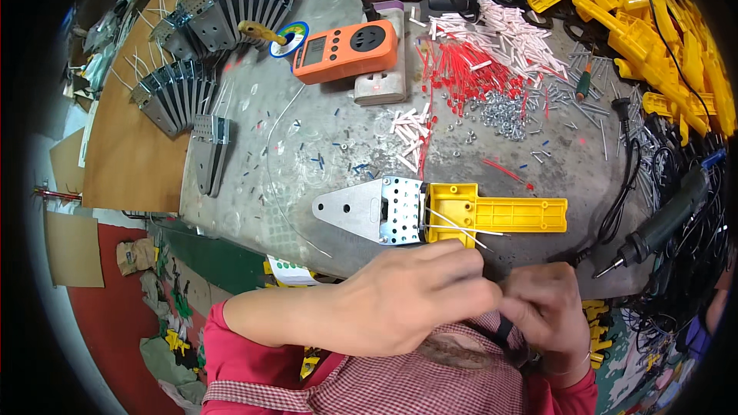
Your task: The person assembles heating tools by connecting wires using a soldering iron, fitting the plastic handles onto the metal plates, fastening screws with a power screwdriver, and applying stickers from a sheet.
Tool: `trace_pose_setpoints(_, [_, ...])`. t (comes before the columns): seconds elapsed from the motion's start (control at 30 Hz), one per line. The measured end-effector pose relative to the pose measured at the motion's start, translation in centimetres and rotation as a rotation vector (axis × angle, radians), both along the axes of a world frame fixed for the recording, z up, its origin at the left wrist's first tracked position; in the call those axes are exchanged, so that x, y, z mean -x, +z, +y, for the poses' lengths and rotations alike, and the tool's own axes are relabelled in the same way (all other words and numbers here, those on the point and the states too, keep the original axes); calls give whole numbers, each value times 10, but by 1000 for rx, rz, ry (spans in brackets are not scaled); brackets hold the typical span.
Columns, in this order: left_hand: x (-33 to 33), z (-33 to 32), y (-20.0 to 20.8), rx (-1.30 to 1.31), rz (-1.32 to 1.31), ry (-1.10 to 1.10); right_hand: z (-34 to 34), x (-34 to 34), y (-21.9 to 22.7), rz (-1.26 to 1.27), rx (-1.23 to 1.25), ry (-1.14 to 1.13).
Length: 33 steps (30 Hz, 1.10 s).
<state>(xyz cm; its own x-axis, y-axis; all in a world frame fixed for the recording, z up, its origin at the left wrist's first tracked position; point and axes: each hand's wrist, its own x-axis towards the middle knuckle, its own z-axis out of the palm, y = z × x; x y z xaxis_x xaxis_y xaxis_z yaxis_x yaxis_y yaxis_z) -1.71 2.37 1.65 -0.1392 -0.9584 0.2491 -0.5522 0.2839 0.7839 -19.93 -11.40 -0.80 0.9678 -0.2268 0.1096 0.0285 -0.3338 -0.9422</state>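
Left hand: It reached across the near edge of the table, the left hand (423, 288) with fingers curled and bunched toward the right; whether they pinched anything could not be told.
Right hand: The right hand (546, 303) was just beside it, fingers bent inward; its grip could not be told either. Something black (505, 330), its kind unclear, showed below and between the hands.
Metal head: On the table just beyond the left hand lay the metal head (350, 211), narrow end to the left, perforated plate to the right.
Yellow handle: The yellow handle (523, 215) lay hollow side up against the plate, pointing right.
Wires: White wires (459, 228) ran from the plate across the handle's wide end.
Far side: An orange meter (346, 52) rested near a spool (290, 40); right of it were white tubes (500, 27), red parts (465, 69) and nuts (503, 115).
Right side: A power screwdriver (661, 219) lay below a heap of yellow pieces (661, 34).
Left side: More metal heads (173, 96) stood in curved rows.
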Motion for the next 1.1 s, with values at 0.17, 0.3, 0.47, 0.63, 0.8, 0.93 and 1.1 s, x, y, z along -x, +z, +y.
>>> trace_pose_setpoints(0.17, [-10, 1, -3, -80, 188, 4, -2, -6, -3, -49, 2, -3])
trace_pose_setpoints(0.3, [-4, -6, 16, -50, -231, 58, -7, -7, 8, -89, -2, -39])
trace_pose_setpoints(0.47, [-3, -16, 9, 17, -64, -68, -14, -3, 9, -136, 55, 91])
trace_pose_setpoints(0.63, [12, -15, -8, -198, 777, -285, -12, 2, -3, -292, -62, 134])
trace_pose_setpoints(0.8, [13, -2, -6, -292, 1015, -184, -5, -6, -11, -302, -88, 162])
trace_pose_setpoints(0.93, [7, 9, -12, -351, 1180, -144, -2, -11, -14, -278, -21, 180])
trace_pose_setpoints(1.1, [-89, 120, 79, 640, 865, 374, -23, 16, -25, -249, 34, -173])
